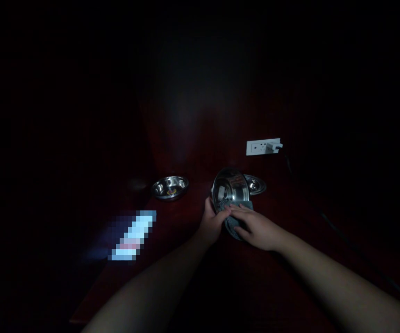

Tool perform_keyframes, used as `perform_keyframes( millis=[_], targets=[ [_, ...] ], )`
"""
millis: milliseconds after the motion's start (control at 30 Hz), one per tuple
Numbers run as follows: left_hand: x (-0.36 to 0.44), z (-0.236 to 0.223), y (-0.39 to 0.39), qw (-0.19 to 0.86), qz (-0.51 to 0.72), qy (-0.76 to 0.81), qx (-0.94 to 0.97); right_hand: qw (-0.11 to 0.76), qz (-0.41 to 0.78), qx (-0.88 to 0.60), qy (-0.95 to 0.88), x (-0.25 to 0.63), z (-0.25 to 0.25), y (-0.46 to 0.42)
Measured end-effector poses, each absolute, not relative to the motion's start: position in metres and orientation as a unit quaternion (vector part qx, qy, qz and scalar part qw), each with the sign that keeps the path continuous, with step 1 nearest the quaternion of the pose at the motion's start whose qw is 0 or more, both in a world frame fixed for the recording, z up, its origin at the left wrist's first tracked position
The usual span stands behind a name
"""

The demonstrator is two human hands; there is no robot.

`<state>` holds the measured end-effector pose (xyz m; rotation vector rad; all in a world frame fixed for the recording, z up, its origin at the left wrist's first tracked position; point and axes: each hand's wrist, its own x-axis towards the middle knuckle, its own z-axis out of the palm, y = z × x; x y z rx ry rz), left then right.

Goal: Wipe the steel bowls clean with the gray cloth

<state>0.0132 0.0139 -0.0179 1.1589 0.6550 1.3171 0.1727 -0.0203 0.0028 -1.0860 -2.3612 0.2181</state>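
Note:
A shiny steel bowl [233,182] is tilted on its side with its opening turned partly towards me. My left hand [214,219] grips it by the lower left rim, the thumb lying over the edge and the other fingers hidden behind. A grey-green cloth [234,226] lies against the bowl's lower rim. My right hand [253,224] presses this cloth to the bowl, its fingers closed over the fabric and close to my left thumb.
On the dark red table [182,236] a shallow steel dish [170,187] stands to the left. Behind the bowl lies a round steel lid or plate [256,185]. A lit, blurred-out screen [134,236] is nearer left. A wall socket [263,147] holds a plug. Surroundings are very dark.

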Motion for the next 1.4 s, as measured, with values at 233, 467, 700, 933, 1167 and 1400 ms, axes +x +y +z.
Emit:
perform_keyframes(
  millis=[233, 467, 700, 933, 1167, 1400],
  targets=[
    [0.014, -0.008, 0.007, 0.640, 0.542, 0.273, 0.472, 0.260, 0.090, -0.395, -0.876, 0.172, 0.005, -0.022],
    [0.012, -0.009, 0.009, 0.685, 0.518, 0.259, 0.442, 0.268, 0.104, -0.392, -0.874, 0.172, 0.006, -0.024],
    [0.017, -0.009, 0.008, 0.679, 0.532, 0.298, 0.408, 0.234, 0.098, -0.404, -0.879, 0.175, 0.006, -0.022],
    [0.017, -0.006, 0.007, 0.665, 0.525, 0.331, 0.416, 0.222, 0.103, -0.418, -0.875, 0.176, 0.009, -0.023],
    [0.016, -0.007, 0.007, 0.671, 0.520, 0.302, 0.433, 0.222, 0.101, -0.418, -0.875, 0.176, 0.010, -0.023],
    [0.017, -0.005, 0.004, 0.666, 0.528, 0.300, 0.433, 0.216, 0.088, -0.424, -0.875, 0.176, 0.009, -0.022]
  ],
)
